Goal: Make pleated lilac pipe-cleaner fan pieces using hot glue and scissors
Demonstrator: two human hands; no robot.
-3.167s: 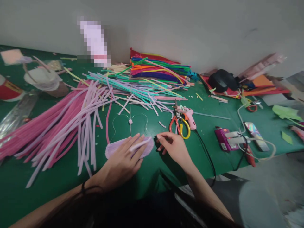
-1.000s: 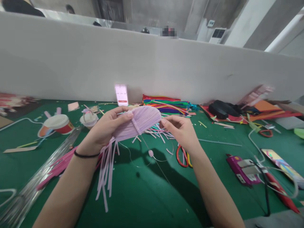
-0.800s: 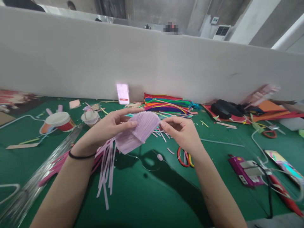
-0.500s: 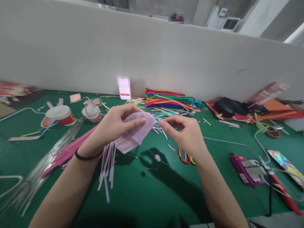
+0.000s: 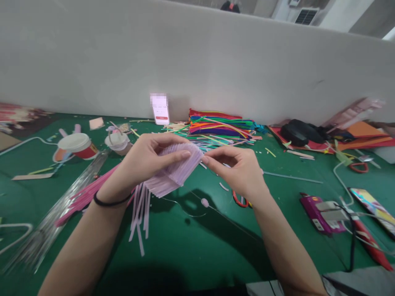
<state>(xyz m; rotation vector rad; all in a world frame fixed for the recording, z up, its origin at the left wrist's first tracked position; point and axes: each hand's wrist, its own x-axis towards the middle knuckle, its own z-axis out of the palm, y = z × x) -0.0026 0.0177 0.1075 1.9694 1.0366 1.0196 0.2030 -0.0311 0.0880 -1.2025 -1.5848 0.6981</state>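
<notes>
My left hand [image 5: 151,156] is closed around a folded, ribbed lilac piece [image 5: 168,176] that looks made of pipe cleaners laid side by side. Its thumb presses flat on the front face. At the right corner of this piece, the thumb and forefinger of my right hand [image 5: 236,166] pinch its edge; the exact bit between the fingertips is too small to see. Loose lilac pipe cleaners [image 5: 140,220] lie below my left wrist. A small lilac ball [image 5: 204,202] on a thin wire rests on the green table [image 5: 197,250] beneath my hands.
Colourful pipe cleaners [image 5: 220,123] are piled by the grey partition, beside an upright phone [image 5: 161,111]. To the left are a lidded cup [image 5: 78,146], pink pipe cleaners [image 5: 92,191] and clear wrappers [image 5: 58,205]. Red-handled scissors [image 5: 239,199], a purple box [image 5: 317,213] and cables lie right.
My right fingertips have moved slightly left and now meet the corner of the lilac piece, where a small gap showed before. My left hand keeps its hold. The camera view has shifted a little.
</notes>
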